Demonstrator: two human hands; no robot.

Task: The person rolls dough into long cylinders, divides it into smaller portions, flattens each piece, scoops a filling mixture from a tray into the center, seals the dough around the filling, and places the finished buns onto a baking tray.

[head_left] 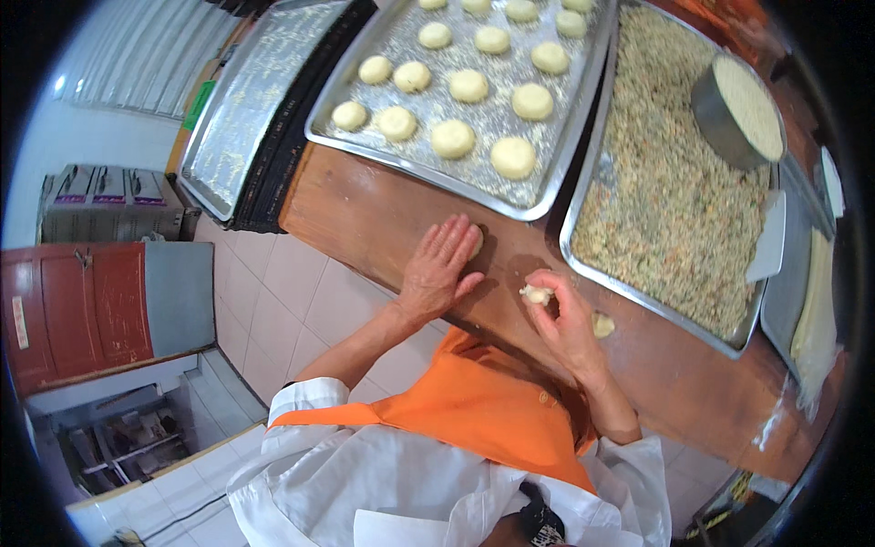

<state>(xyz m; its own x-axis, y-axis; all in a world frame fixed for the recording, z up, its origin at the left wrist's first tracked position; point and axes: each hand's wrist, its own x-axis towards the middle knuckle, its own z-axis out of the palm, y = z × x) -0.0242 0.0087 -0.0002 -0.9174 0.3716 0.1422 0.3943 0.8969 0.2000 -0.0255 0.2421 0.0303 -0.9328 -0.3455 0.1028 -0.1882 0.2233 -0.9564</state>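
Observation:
My left hand (439, 270) lies with its fingers stretched out on the wooden table, over a piece of dough (478, 239) that is mostly hidden beneath the fingers. Between the fingertips of my right hand (567, 321) is a small, uneven lump of pale dough (536, 294). Another flat piece of dough (602, 325) rests on the wood beside my right hand. Beyond my left hand, a metal tray (365, 150) dusted with flour carries rows of round, flattened dough pieces (453, 139).
A large tray (583, 260) of chopped, greenish filling (670, 219) stands on the right. In it are a metal pot (715, 114) of pale powder or crumbs and a white scraper (768, 239). A floured tray (260, 91) sits beyond the left end of the table (355, 196).

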